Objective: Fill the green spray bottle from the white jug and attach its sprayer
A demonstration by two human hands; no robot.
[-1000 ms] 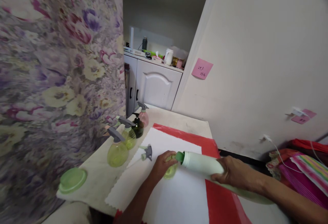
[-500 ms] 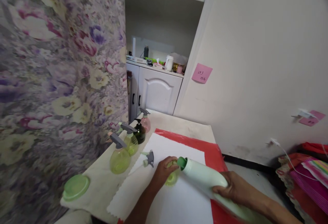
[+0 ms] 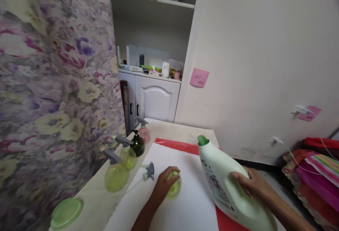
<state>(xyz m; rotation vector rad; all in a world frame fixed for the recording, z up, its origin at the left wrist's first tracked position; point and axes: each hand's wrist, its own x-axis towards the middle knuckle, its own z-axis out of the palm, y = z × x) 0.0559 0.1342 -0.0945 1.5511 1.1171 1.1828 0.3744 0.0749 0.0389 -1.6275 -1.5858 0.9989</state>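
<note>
My left hand (image 3: pixel 164 185) is wrapped round the neck of a small see-through yellow-green spray bottle (image 3: pixel 174 189), which has no spray head on it and stands on a white sheet (image 3: pixel 193 202). In my right hand (image 3: pixel 251 185) is a large pale green detergent bottle (image 3: pixel 225 181), gripped by its handle. Its open green mouth (image 3: pixel 202 140) points up and to the left, apart from the small bottle. A loose grey spray head (image 3: pixel 149 171) with a thin tube lies on the sheet, left of my left hand.
Along the table's left side stand yellow-green spray bottles (image 3: pixel 116 176), a dark pump bottle (image 3: pixel 137 145) and a pink spray bottle (image 3: pixel 143 133). A green round lid (image 3: pixel 66 213) lies at the near left corner. Red cloth (image 3: pixel 180 145) shows beneath the sheet. A floral curtain (image 3: pixel 58 83) hangs at left.
My right hand has tipped the detergent bottle more upright, and its mouth has moved up and away from the small bottle. My left hand stays at the small bottle. The view has shifted slightly.
</note>
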